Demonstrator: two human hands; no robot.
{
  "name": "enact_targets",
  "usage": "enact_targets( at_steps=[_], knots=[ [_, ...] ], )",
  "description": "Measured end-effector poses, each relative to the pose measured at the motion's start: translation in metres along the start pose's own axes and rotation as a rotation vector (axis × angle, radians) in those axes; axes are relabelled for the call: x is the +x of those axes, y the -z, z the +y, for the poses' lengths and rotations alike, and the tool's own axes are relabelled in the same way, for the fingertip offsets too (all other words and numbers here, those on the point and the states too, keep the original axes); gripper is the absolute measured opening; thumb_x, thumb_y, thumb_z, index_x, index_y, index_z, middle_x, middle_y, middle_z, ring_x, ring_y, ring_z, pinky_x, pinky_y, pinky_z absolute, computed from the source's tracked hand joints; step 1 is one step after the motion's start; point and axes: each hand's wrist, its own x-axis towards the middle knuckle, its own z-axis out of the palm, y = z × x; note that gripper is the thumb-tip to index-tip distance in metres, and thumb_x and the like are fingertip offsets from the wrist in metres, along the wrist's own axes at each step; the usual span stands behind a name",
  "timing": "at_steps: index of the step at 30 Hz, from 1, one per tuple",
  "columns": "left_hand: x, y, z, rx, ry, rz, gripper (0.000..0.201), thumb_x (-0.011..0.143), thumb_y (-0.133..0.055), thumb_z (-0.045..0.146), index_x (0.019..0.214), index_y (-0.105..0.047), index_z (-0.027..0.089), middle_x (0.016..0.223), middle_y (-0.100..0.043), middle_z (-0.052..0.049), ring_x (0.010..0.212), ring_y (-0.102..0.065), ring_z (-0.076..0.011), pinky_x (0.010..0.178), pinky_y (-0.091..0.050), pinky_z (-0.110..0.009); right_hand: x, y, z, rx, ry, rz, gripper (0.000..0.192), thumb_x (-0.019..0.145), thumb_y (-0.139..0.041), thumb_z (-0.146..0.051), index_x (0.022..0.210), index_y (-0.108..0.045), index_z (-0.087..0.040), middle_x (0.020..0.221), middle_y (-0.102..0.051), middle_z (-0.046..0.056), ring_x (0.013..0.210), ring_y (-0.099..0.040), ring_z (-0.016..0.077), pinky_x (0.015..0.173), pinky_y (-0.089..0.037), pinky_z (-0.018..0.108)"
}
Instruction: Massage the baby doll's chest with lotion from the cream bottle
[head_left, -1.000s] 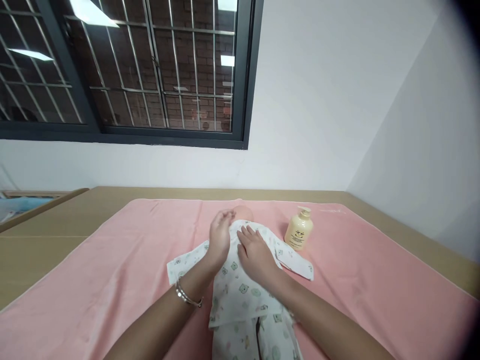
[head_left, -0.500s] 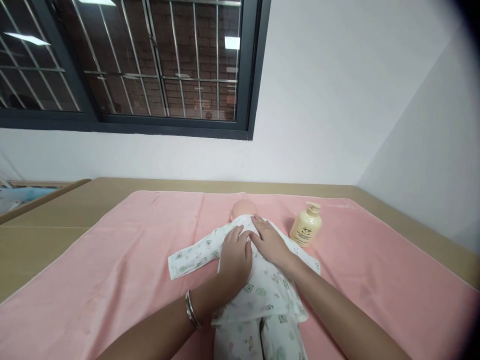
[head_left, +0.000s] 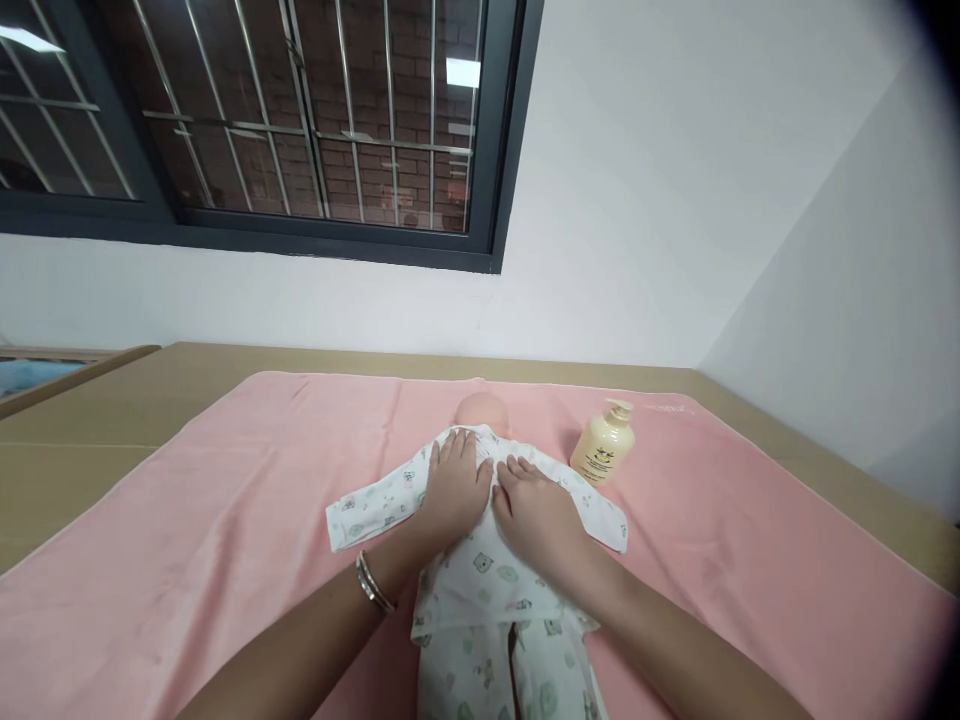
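A baby doll (head_left: 482,409) in white printed pyjamas (head_left: 480,580) lies face down on a pink towel (head_left: 225,520), head away from me. My left hand (head_left: 452,487) lies flat on the doll's upper back, fingers spread. Beside it my right hand (head_left: 536,512) also rests flat on the back, fingers apart. A silver bangle (head_left: 370,583) circles my left wrist. The doll's sleeves spread out to either side. Neither hand grips anything.
A cream pump bottle (head_left: 603,445) stands on the towel right of the doll's head. The towel covers a tan table (head_left: 112,410) set against a white wall under a barred window (head_left: 300,120). A second wall closes in on the right.
My left hand, raised over the doll's shoulders a second ago, has come down flat on the back. My right hand slid up toward the neck, then back down a little.
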Motion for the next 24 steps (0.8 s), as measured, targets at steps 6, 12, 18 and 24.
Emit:
enact_targets(
  at_steps=[6, 12, 18, 24],
  knots=[
    [-0.010, 0.009, 0.010, 0.088, -0.092, 0.013, 0.044, 0.094, -0.030, 0.025, 0.130, -0.047, 0.007, 0.137, -0.049, -0.021, 0.131, -0.041, -0.0313, 0.107, -0.032, -0.051, 0.020, -0.013, 0.021, 0.201, -0.021, 0.045, 0.048, 0.095, -0.032, -0.030, 0.138, -0.044, -0.010, 0.144, -0.042, 0.014, 0.136, -0.033, 0.0257, 0.110, -0.031, 0.042],
    [-0.031, 0.014, 0.022, 0.149, -0.156, 0.023, 0.041, 0.090, -0.039, 0.024, 0.125, -0.051, 0.006, 0.131, -0.052, -0.024, 0.127, -0.045, -0.0369, 0.099, -0.041, -0.053, 0.039, -0.030, 0.046, 0.330, -0.010, 0.064, 0.051, 0.094, -0.036, -0.036, 0.140, -0.042, -0.013, 0.146, -0.039, 0.011, 0.138, -0.030, 0.0233, 0.113, -0.026, 0.044],
    [-0.032, 0.022, 0.023, 0.056, -0.117, 0.035, 0.035, 0.088, -0.041, 0.024, 0.116, -0.055, 0.009, 0.125, -0.055, -0.022, 0.120, -0.049, -0.0355, 0.098, -0.041, -0.054, 0.029, -0.025, 0.033, 0.210, 0.024, 0.028, 0.051, 0.094, -0.031, -0.025, 0.142, -0.035, -0.007, 0.148, -0.033, 0.017, 0.139, -0.026, 0.0257, 0.113, -0.024, 0.045],
    [-0.008, 0.020, 0.001, -0.218, -0.075, 0.041, 0.035, 0.089, -0.038, 0.023, 0.119, -0.053, 0.014, 0.122, -0.059, -0.013, 0.115, -0.052, -0.0259, 0.101, -0.041, -0.047, -0.002, -0.013, 0.003, -0.003, 0.082, 0.081, 0.047, 0.094, -0.035, -0.026, 0.136, -0.047, -0.008, 0.141, -0.043, 0.019, 0.135, -0.035, 0.0307, 0.109, -0.033, 0.045]
  ],
)
